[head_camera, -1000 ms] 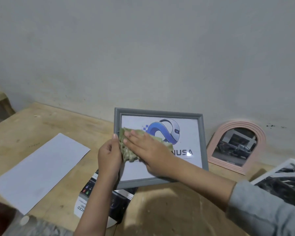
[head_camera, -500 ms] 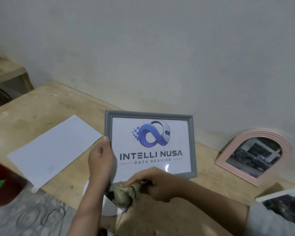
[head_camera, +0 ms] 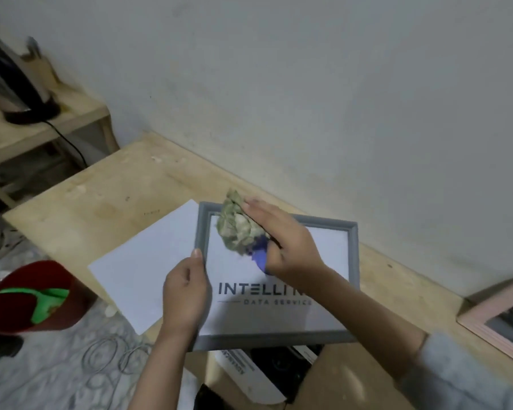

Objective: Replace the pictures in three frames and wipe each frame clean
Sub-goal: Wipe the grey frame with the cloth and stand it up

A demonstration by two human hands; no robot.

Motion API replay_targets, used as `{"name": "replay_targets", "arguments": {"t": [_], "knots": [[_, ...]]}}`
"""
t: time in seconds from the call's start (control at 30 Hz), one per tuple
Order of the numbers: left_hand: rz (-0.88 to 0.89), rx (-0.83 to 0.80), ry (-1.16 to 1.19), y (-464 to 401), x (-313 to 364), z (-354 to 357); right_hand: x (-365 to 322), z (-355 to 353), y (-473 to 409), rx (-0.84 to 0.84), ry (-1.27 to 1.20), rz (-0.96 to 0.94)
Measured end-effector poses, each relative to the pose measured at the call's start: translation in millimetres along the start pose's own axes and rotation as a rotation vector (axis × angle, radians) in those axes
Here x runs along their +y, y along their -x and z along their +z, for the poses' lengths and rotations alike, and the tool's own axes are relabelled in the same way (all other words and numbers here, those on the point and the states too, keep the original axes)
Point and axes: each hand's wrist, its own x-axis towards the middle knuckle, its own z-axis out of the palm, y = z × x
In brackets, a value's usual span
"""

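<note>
At the bottom centre, a box lies partly under the grey frame. The left hand grips the frame's left edge, fingers curled behind, thumb on the front. The frame, centre of view, holds a logo picture. The right hand presses a crumpled cloth flat-fingered against the frame's upper left corner. White paper lies left on the table. A pink frame sits lower right; a red bucket lower left; a kettle upper left.
</note>
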Motion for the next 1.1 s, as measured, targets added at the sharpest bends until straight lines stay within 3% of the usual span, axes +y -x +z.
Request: {"name": "replay_targets", "arguments": {"t": [0.13, 0.23, 0.5, 1.1], "knots": [[0.108, -0.081, -0.052, -16, 7, -2, 0, 44, -50, -0.037, 0.257, -0.226], [0.118, -0.083, -0.02, -26, 11, -9, 3, 57, -59, -0.044, 0.428, -0.291], [0.126, -0.125, 0.057, -36, 22, -13, 8, 18, -46, 0.013, 0.535, -0.241], [0.064, -0.188, 0.168, -41, 61, 11, 77, -150, 33, 0.067, 0.711, 0.008]]}}
